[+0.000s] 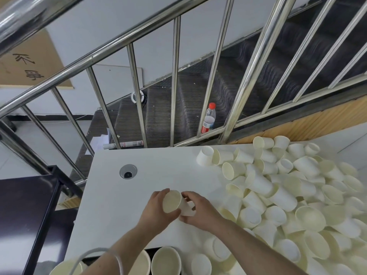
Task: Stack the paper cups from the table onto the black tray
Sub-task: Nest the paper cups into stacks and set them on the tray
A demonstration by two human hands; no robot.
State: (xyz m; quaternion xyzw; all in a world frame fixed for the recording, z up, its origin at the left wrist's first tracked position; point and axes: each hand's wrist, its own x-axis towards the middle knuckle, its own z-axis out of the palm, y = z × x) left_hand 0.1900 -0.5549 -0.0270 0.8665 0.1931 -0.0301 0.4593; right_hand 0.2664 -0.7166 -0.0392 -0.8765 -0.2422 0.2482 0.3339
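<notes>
My left hand and right hand both grip one paper cup at centre frame; squeezing could crumple its rim, I judge.

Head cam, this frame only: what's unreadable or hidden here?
- Black tray: only a dark sliver shows in the head view; forearms, upright cups and the bottom edge hide the rest.
- Held paper cup: whether one cup or several nested cannot be told; left hand and right hand cover its body.
- Cup pile: cut by the right edge; count unknowable.
- Bottle label: too small.
</notes>
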